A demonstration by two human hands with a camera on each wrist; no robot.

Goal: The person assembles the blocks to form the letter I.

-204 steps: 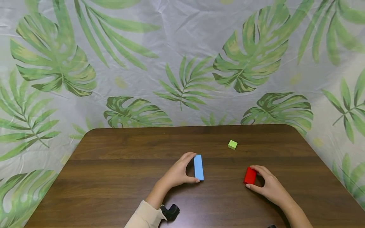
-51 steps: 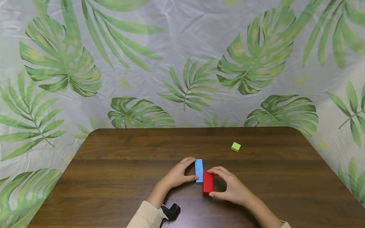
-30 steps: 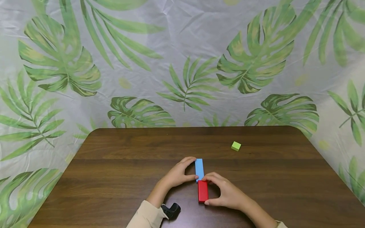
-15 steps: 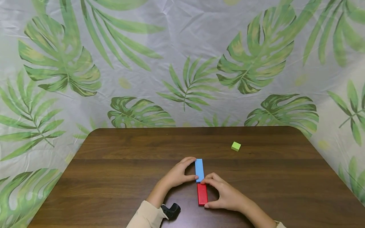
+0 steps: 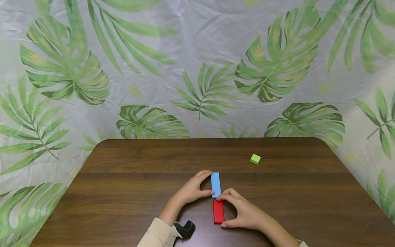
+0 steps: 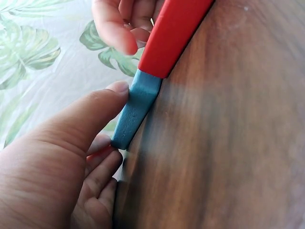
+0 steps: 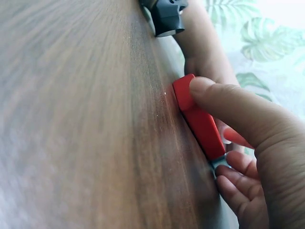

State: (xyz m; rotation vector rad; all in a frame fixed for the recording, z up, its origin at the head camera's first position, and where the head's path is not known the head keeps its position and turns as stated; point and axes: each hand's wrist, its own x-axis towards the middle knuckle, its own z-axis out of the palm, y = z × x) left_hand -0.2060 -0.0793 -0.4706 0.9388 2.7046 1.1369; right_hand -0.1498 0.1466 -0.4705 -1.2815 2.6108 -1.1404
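1. Gripping the blue block (image 5: 215, 185) with the left hand (image 5: 192, 189), thumb toward its near end and fingertips at its far end, both from its left side.
2. Pinching the red block (image 5: 218, 212) lengthwise with the right hand (image 5: 245, 210), thumb at the end away from the blue block, a finger at the join.
3. Set the red block just off the blue block's near end, roughly in line with it; seemingly touching, though partly covered at the seam by a right fingertip.
4. Brought the red block round, within the last couple of seconds, from the blue block's right side to its near end; barely shifted over the last half second.
5. Kept the blue block steady meanwhile, apparently as a fixed reference.
6. Reading, as a judgement, as alignment mostly achieved: two blocks in one near-straight row, with neither let go of.
7. Left untouched on the wooden table (image 5: 139, 164): a small green block (image 5: 255, 159), beyond the blue block and to its right, well apart.
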